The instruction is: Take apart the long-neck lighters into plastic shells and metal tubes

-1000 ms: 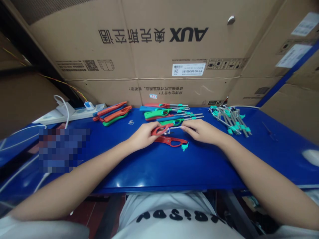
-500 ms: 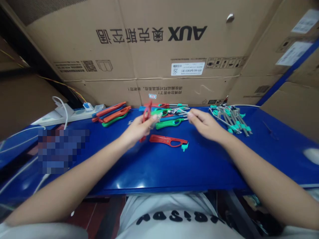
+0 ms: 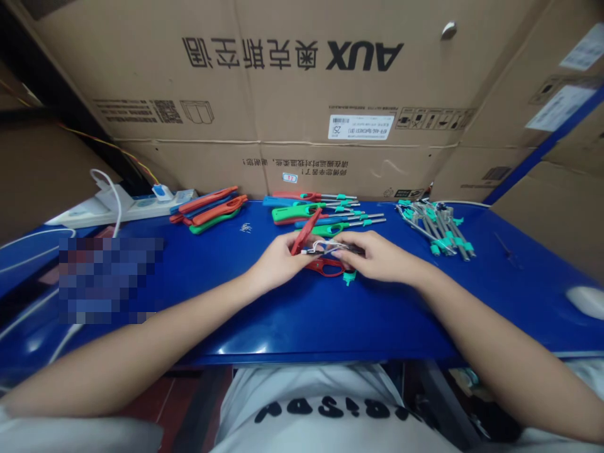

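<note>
Clock read from between hands. Left hand (image 3: 278, 259): grip pinching red handle (image 3: 307, 230), tilted, top toward 1 o'clock. Right hand (image 3: 377, 257): grip pinching dark part (image 3: 357, 249). White wires (image 3: 325, 243) span gap. Second red handle (image 3: 327, 268) on surface (image 3: 283, 327) at 6 o'clock, partly hidden; teal clip (image 3: 348, 277) at its 4 o'clock end. Lighters (image 3: 298, 212), 12 o'clock; stacked handles (image 3: 219, 210), 10; metal tubes (image 3: 443, 233), 3.

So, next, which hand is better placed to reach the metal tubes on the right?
Probably the right hand: the metal tubes lie on its side, nearer it than the left hand, which grips a red handle.
</note>
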Action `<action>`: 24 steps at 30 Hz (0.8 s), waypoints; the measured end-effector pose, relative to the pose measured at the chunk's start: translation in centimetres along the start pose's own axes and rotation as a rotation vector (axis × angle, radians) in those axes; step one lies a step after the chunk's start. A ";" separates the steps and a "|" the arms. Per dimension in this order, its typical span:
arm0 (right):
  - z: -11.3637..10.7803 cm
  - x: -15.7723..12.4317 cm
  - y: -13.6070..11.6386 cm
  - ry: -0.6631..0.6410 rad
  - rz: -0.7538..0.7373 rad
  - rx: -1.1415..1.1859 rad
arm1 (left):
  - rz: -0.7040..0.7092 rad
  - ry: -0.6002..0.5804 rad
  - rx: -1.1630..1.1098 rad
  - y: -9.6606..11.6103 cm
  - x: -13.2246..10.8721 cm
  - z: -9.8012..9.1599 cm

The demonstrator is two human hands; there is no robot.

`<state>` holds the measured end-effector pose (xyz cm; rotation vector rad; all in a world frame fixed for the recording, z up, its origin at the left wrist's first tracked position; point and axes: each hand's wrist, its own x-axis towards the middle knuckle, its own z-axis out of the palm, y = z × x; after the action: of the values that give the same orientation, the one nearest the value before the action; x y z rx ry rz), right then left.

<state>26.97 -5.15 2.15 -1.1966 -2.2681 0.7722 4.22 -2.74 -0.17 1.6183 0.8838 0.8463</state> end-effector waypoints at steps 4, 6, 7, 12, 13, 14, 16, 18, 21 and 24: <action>-2.0 -0.8 0.8 -0.244 0.046 -0.107 | 0.327 0.026 0.482 -0.5 0.7 -1.8; -2.2 -0.9 1.1 -0.348 0.078 -0.132 | 0.396 -0.053 0.596 -0.8 1.0 -2.3; -2.2 -0.9 1.1 -0.379 0.093 -0.137 | 0.412 -0.094 0.629 -1.0 1.1 -2.4; -2.5 -0.6 1.3 -0.372 0.134 -0.153 | 0.329 -0.166 0.756 -1.4 1.2 -2.5; -2.7 -0.7 1.4 -0.360 0.149 -0.159 | 0.306 -0.168 0.775 -1.3 1.2 -2.5; -3.1 -0.7 1.6 -0.343 0.172 -0.171 | 0.287 -0.171 0.795 -1.2 1.2 -2.7; -3.9 -0.8 2.3 -0.293 0.238 -0.237 | 0.255 -0.172 0.837 -0.9 1.1 -3.0; -4.8 -0.9 3.3 -0.232 0.326 -0.396 | 0.236 -0.157 0.880 -0.7 1.1 -3.3; -5.9 -1.2 5.0 -0.165 0.501 -0.657 | 0.238 -0.136 0.911 -0.7 1.2 -3.6; -6.8 -1.6 6.8 -0.092 0.695 -0.773 | 0.248 -0.138 0.894 -0.8 1.0 -3.6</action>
<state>36.00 -1.54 2.41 -2.4124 -2.2826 0.1145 1.46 -0.06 -0.15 2.5675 1.0457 0.4989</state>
